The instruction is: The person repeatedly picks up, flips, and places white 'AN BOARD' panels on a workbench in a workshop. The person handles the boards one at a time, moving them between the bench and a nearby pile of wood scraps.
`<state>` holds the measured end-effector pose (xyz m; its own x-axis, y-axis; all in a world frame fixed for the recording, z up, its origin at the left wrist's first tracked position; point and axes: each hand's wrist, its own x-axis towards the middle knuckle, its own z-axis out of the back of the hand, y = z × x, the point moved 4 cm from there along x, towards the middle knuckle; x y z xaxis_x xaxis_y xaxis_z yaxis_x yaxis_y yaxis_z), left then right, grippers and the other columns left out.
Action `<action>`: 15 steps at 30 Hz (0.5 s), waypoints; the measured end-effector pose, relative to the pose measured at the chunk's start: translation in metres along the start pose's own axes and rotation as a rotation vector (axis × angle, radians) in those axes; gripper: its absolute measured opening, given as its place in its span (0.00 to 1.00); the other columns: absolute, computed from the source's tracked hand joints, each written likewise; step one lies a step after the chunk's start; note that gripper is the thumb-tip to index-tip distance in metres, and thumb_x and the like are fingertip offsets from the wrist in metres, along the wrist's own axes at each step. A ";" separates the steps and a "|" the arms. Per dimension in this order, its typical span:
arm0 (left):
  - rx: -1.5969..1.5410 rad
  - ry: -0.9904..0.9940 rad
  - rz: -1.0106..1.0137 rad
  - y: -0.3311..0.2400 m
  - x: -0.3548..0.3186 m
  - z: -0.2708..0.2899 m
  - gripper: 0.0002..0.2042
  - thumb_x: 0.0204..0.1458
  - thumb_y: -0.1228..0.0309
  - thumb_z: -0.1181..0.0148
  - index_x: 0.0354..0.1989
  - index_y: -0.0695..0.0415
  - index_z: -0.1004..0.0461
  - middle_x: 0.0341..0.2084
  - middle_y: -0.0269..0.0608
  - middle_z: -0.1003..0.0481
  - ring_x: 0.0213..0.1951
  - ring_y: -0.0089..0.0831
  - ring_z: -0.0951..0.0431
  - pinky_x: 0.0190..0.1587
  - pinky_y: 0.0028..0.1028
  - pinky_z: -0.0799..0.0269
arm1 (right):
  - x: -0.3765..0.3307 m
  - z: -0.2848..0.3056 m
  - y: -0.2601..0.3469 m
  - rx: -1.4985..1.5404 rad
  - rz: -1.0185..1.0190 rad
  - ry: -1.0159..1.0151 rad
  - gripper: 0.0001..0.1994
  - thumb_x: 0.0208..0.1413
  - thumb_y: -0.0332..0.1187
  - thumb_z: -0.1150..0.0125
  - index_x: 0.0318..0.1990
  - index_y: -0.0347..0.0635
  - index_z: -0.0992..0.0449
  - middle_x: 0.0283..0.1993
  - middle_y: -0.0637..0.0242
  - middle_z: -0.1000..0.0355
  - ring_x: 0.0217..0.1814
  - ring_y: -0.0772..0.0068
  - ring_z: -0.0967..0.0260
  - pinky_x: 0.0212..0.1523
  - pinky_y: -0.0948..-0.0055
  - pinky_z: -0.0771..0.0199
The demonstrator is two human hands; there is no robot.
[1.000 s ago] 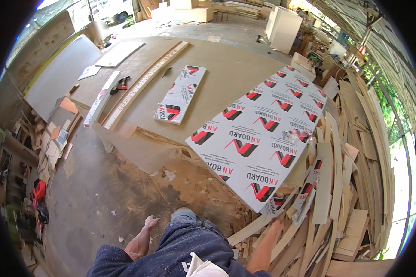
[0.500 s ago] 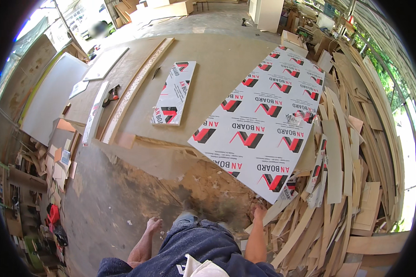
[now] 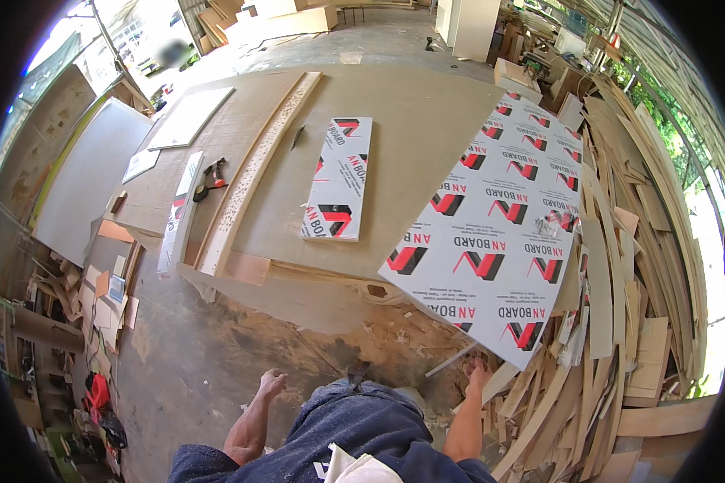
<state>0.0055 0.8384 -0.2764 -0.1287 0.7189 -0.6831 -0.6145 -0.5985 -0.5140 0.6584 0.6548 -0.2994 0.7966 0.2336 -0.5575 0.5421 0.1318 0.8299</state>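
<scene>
big worktable (image 3: 427, 137) fills the upper middle, brown top. large white printed panel (image 3: 499, 233) lies tilted over its right edge, lower corner hanging down toward the scrap pile. heap of wood offcuts (image 3: 620, 322) runs along the right side. long perforated wood strip (image 3: 254, 173) lies diagonally on the table, narrow white printed board (image 3: 340, 179) just right of it. left arm hangs down by the leg, left hand (image 3: 271, 381) loosely curled, holding nothing, over the dusty floor (image 3: 193, 362). right arm reaches down and forward, right hand (image 3: 479, 375) at the edge of the offcuts just below the panel's lower corner; fingers hidden, can't tell if it grips anything.
</scene>
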 end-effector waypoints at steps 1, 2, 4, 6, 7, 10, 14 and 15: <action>0.002 -0.014 0.002 0.004 0.009 0.011 0.18 0.53 0.62 0.36 0.46 0.63 0.20 0.33 0.45 0.18 0.32 0.32 0.16 0.34 0.31 0.22 | -0.009 -0.010 -0.005 -0.030 -0.013 -0.082 0.08 0.62 0.30 0.40 0.42 0.32 0.24 0.30 0.62 0.24 0.24 0.72 0.28 0.22 0.73 0.31; 0.009 -0.007 -0.002 0.004 0.017 0.014 0.18 0.53 0.63 0.37 0.46 0.63 0.20 0.32 0.45 0.18 0.32 0.32 0.16 0.33 0.31 0.22 | -0.016 -0.016 -0.006 -0.055 -0.009 -0.065 0.09 0.62 0.30 0.40 0.42 0.32 0.24 0.30 0.62 0.24 0.24 0.72 0.29 0.22 0.72 0.31; -0.051 0.009 0.014 0.004 0.024 0.016 0.17 0.53 0.64 0.37 0.46 0.63 0.20 0.31 0.44 0.18 0.31 0.32 0.16 0.32 0.31 0.22 | -0.025 -0.016 -0.011 -0.112 -0.001 -0.054 0.09 0.61 0.30 0.40 0.42 0.31 0.24 0.30 0.62 0.24 0.24 0.71 0.29 0.23 0.72 0.31; -0.070 0.046 0.040 0.004 0.025 0.009 0.16 0.54 0.64 0.38 0.45 0.63 0.21 0.30 0.43 0.19 0.31 0.32 0.16 0.30 0.31 0.22 | -0.029 -0.021 -0.012 -0.185 0.014 -0.050 0.10 0.60 0.30 0.40 0.44 0.32 0.22 0.31 0.61 0.23 0.28 0.70 0.26 0.26 0.70 0.27; -0.065 0.059 0.057 0.008 0.026 0.007 0.16 0.54 0.64 0.38 0.45 0.63 0.21 0.30 0.43 0.19 0.31 0.32 0.16 0.30 0.31 0.22 | -0.027 -0.020 -0.014 -0.260 -0.008 -0.030 0.11 0.61 0.30 0.40 0.47 0.32 0.22 0.33 0.60 0.23 0.31 0.69 0.24 0.29 0.71 0.24; -0.051 0.087 0.080 0.018 0.028 -0.003 0.15 0.54 0.64 0.38 0.45 0.63 0.21 0.30 0.43 0.19 0.29 0.31 0.17 0.30 0.31 0.22 | -0.026 -0.032 -0.005 -0.399 0.032 0.026 0.14 0.60 0.30 0.39 0.49 0.31 0.22 0.36 0.56 0.23 0.36 0.63 0.23 0.35 0.65 0.23; 0.018 0.116 0.031 0.003 0.028 -0.028 0.15 0.54 0.64 0.38 0.42 0.63 0.20 0.30 0.45 0.18 0.29 0.32 0.17 0.30 0.31 0.22 | 0.012 -0.011 0.010 -0.726 0.511 -0.150 0.16 0.58 0.31 0.40 0.51 0.31 0.23 0.45 0.48 0.24 0.48 0.50 0.25 0.48 0.58 0.26; 0.035 0.105 0.014 0.003 0.027 -0.029 0.15 0.54 0.64 0.38 0.41 0.64 0.20 0.30 0.45 0.18 0.29 0.33 0.17 0.30 0.31 0.22 | 0.012 -0.017 0.021 -0.692 0.559 -0.164 0.17 0.58 0.33 0.40 0.52 0.32 0.23 0.49 0.47 0.24 0.52 0.48 0.26 0.52 0.56 0.28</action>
<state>0.0227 0.8462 -0.3114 -0.0568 0.6682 -0.7418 -0.6406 -0.5942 -0.4863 0.6747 0.6767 -0.2887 0.9524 0.3040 -0.0214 -0.1749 0.6027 0.7786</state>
